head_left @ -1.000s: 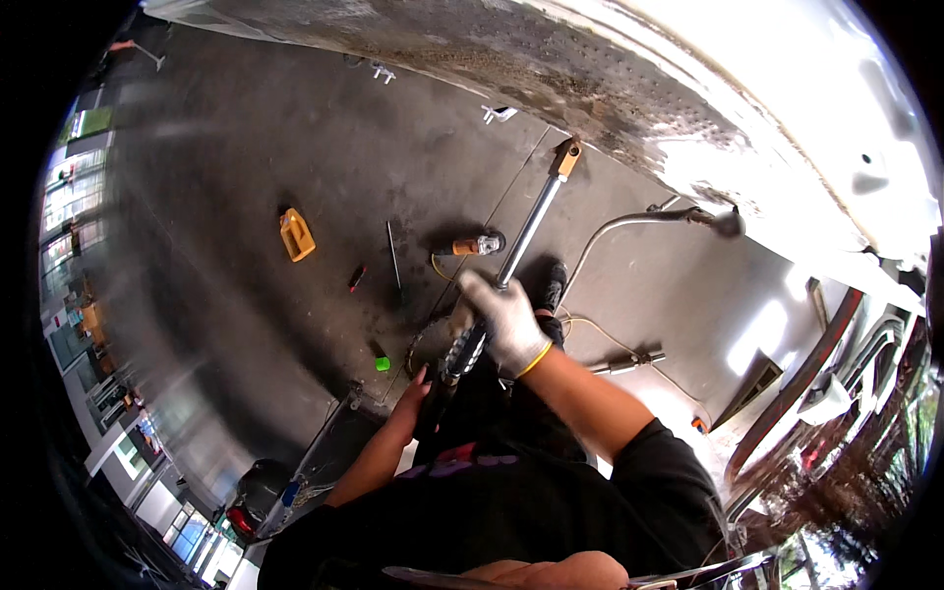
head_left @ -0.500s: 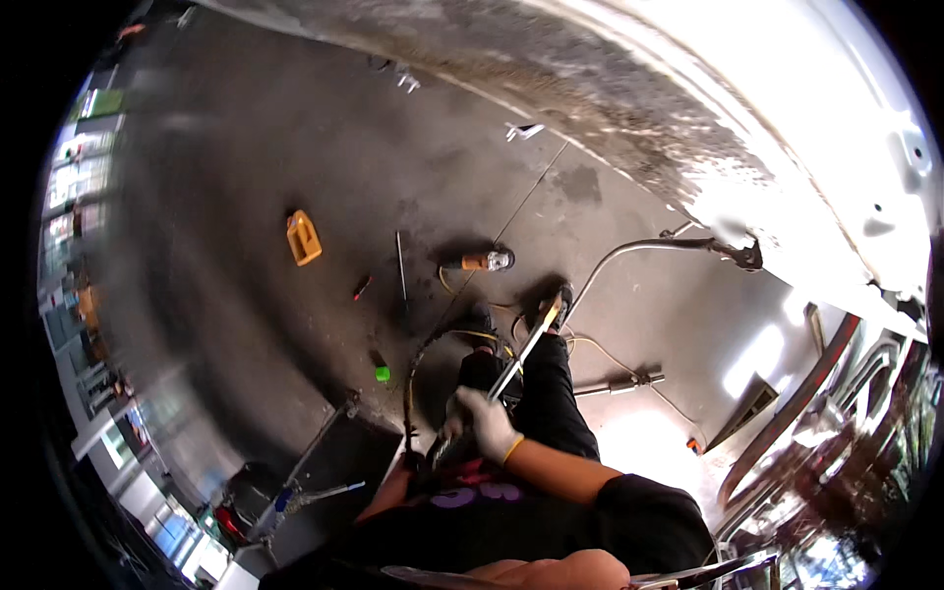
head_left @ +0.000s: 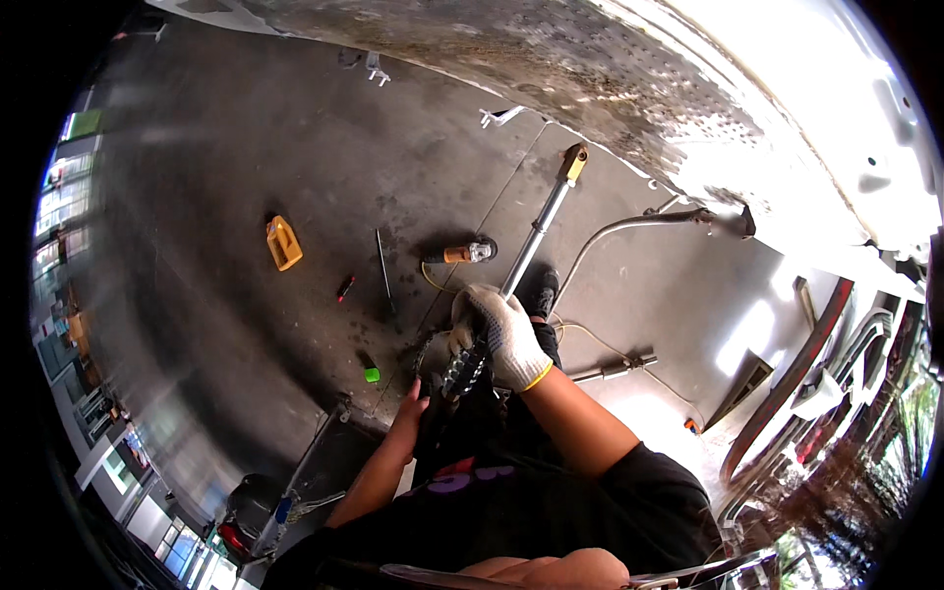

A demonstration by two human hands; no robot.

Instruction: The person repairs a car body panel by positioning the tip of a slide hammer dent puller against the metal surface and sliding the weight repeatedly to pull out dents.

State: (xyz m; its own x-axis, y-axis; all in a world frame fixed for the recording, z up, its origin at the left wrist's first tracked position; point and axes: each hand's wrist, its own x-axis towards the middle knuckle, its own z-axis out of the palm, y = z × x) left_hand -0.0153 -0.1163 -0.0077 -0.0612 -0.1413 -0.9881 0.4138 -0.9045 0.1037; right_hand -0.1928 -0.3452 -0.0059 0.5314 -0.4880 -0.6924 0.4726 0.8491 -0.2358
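1. Gloved and closed, the right hand (head_left: 500, 334) has its grip wrapped around the lower end of a long metal shock absorber rod (head_left: 536, 236), held above the concrete floor (head_left: 246, 147).
2. Its long axis runs from the grip up and to the right, ending in a yellowish eyelet (head_left: 573, 160) that points toward the vehicle underbody (head_left: 610, 79).
3. Bare left hand (head_left: 410, 411) sits lower, fingers closed on the dark base below the glove.
4. An angle grinder (head_left: 462, 253) and a yellow canister (head_left: 283, 244) lie on the floor.
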